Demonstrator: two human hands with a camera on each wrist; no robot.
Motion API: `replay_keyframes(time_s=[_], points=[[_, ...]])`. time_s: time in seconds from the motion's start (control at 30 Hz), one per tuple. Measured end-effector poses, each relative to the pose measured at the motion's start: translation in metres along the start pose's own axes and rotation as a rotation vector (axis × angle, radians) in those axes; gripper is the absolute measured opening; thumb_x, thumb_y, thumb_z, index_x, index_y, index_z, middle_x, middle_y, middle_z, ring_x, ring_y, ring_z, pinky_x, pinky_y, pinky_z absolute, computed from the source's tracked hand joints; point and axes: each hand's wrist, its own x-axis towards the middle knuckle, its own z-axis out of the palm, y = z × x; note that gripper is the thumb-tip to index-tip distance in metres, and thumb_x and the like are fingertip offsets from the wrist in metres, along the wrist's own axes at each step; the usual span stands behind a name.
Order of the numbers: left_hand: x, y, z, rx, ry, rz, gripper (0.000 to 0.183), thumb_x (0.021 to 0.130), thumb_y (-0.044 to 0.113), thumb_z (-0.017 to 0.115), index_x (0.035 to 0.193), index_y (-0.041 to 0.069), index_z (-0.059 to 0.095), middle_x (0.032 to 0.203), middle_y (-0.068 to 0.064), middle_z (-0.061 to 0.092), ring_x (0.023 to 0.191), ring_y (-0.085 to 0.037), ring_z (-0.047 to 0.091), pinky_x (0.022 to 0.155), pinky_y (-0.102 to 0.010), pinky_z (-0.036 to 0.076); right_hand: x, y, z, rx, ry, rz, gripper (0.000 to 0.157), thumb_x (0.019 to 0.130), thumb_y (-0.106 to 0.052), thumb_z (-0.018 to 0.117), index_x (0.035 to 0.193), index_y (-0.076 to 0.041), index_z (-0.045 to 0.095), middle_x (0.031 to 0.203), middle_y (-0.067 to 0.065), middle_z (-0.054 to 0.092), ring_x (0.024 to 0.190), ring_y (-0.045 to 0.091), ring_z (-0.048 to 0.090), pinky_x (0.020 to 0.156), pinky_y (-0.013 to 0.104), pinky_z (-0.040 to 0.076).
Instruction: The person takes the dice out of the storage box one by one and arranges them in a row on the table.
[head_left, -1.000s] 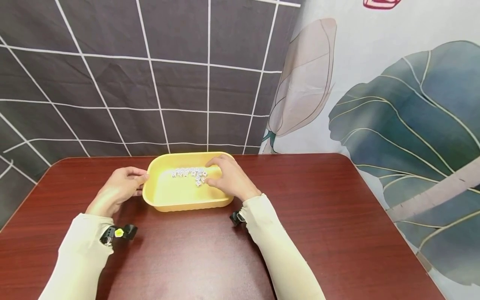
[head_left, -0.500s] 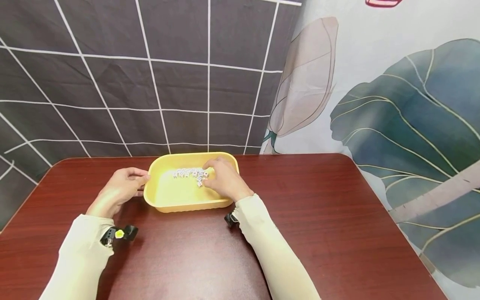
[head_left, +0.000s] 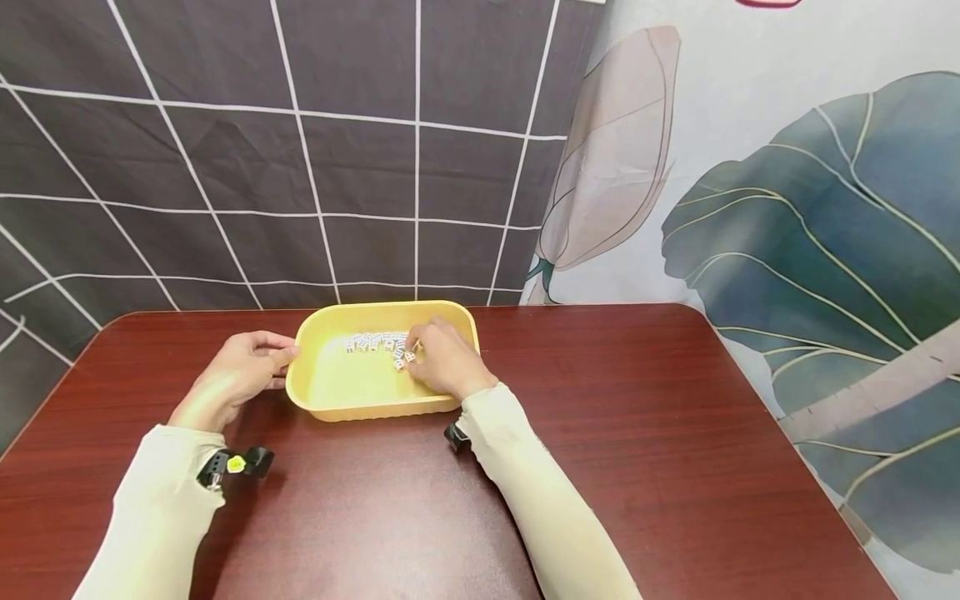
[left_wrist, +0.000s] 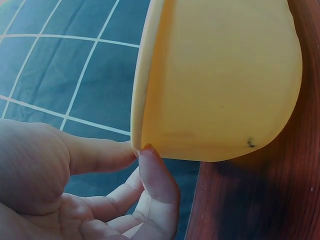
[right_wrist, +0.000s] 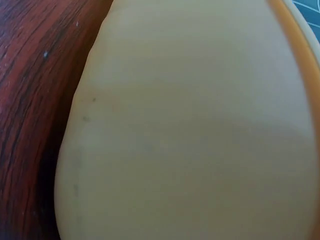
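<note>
A yellow plastic tray (head_left: 352,383) with rounded corners stands on the table. Small white dice-like cubes with dark marks (head_left: 363,342) lie in a loose row along its far inside. My left hand (head_left: 243,371) pinches the tray's left rim between thumb and finger, as the left wrist view shows at the tray wall (left_wrist: 220,85). Inside the right half, my right hand (head_left: 448,358) reaches down with bent fingers around a few cubes (head_left: 405,358); I cannot tell whether it holds any. The right wrist view shows only the tray's outer wall (right_wrist: 190,125), the hand being hidden.
The dark red wooden table (head_left: 637,450) reaches past the tray on both sides. A grey cloth with white grid lines (head_left: 360,167) hangs behind it, and a leaf-patterned cloth (head_left: 787,217) hangs at the right. Black straps (head_left: 457,437) sit on both wrists.
My right hand has moved left and slightly down into the tray, its fingers drawing closer around the cubes. The left hand keeps its hold on the rim.
</note>
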Motion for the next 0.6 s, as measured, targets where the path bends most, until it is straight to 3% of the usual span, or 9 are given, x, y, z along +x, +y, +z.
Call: replay_keyframes(time_s=[0.37, 0.6], points=[[-0.002, -0.002, -0.0007, 0.027, 0.009, 0.003, 0.044, 0.106, 0.017, 0.051, 0.136, -0.015, 0.047, 0.111, -0.014, 0.068, 0.078, -0.002, 0.064, 0.071, -0.02, 0.059, 0.0028, -0.0012, 0.0045, -0.03, -0.006, 0.026, 0.016, 0.086, -0.015, 0.076, 0.102, -0.015, 0.075, 0.108, 0.005, 0.065, 0.104, 0.021, 0.059, 0.092, 0.033, 0.051], [-0.0008, -0.0019, -0.0001, 0.02, 0.003, 0.015, 0.044, 0.106, 0.016, 0.051, 0.136, -0.016, 0.047, 0.101, -0.004, 0.068, 0.077, -0.001, 0.063, 0.071, -0.02, 0.059, 0.0032, -0.0006, 0.0064, -0.077, 0.015, 0.051, 0.008, 0.084, -0.018, 0.077, 0.089, -0.016, 0.071, 0.1, 0.002, 0.063, 0.1, 0.021, 0.059, 0.087, 0.034, 0.052]])
